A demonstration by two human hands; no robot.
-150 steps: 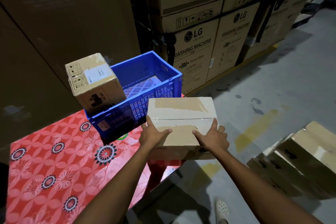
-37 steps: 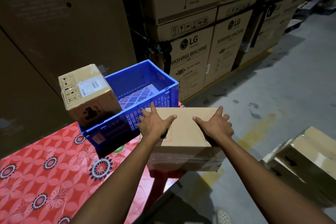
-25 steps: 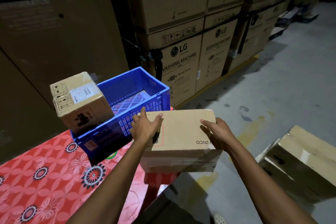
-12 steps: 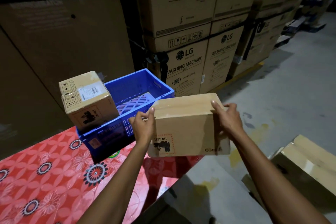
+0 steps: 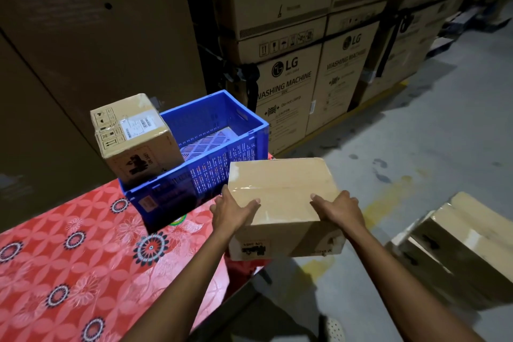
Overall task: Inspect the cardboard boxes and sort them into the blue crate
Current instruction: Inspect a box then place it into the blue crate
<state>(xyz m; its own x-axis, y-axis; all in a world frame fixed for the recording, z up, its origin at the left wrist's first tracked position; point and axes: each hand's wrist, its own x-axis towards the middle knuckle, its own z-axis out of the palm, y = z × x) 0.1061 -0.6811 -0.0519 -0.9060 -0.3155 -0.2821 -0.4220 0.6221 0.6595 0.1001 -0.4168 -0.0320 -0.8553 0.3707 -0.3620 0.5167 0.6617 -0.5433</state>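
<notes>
We have the cardboard box (image 5: 280, 189) in both hands. The left grip (image 5: 233, 212) clasps its near-left corner with the thumb laid on the taped top, and the right grip (image 5: 341, 209) does the same at the near-right corner, its fingers curling down the side. The box sits level at the right-hand corner of the bench (image 5: 69, 258), partly out over the floor. We cannot tell whether its underside rests on the cloth or hangs clear. The blue crate (image 5: 216, 172) lies ahead and to the left of the box, just beside it, so our left grip is the nearer one. The crate's long side runs from near-left to far-right, and the box's long axis lies across us, roughly along that same line. A smaller labelled box (image 5: 136, 136) already stands in the crate's left end, rising well above the rim, while the slatted floor shows bare at the right end. We judge the coming move to be a lift over the near wall, forward and slightly left, into that open end, keeping clear of the smaller box.
</notes>
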